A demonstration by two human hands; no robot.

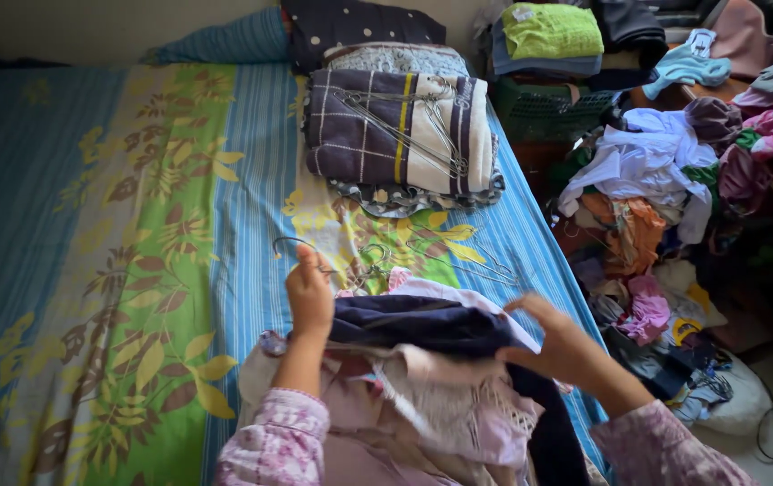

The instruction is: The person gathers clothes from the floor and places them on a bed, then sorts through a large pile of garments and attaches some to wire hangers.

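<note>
The left hand (310, 292) is raised with its fingers curled shut around the wire hook of a hanger (301, 249), whose curved end pokes out just above the knuckles. The right hand (556, 340) has its fingers pinched on the edge of a dark navy garment (422, 326), thumb lifted above the cloth. The navy garment stretches between the two hands, draped across the top of a heap of clothes (431, 405) in pinks, cream and lace fringe that sits at the near edge of the bed (89, 270). Both wrists come out of pink patterned sleeves (278, 441).

Just beyond the navy garment, several bare wire hangers (458, 256) lie loose on the bedsheet, which is striped blue with green and yellow leaf patterns. Farther from the navy garment, toward the head of the bed, stands a folded stack of cloth (400, 135), checked dark grey and cream with a yellow stripe, with more wire hangers (422, 126) resting on top of it. Behind that stack lies a dark dotted fabric (359, 27).

To the right of the navy garment, off the bed, a loose pile of mixed clothing (665, 207) in white, orange, pink and maroon covers the floor. Beyond that pile sits a green basket (553, 112) carrying folded pieces, a lime-green one (553, 31) uppermost.
</note>
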